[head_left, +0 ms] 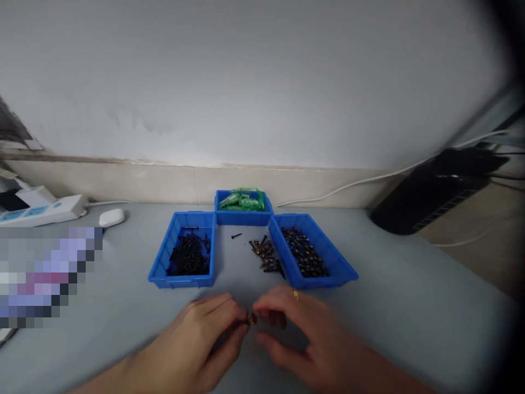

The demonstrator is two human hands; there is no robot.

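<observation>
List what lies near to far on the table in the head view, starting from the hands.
Left hand and right hand pinching a small screw → loose screw pile → single black screw → blue tray of green packets.

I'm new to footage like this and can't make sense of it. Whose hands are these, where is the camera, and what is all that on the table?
There is no machine here: a camera worn on a person's head looks down at their own hands. The left hand and right hand meet over a small brownish part, pinched between their fingertips. On the grey table stand three blue trays: the left tray holds black screws, the right tray darker brownish parts, the back tray green packets. A loose pile of screws lies between them.
</observation>
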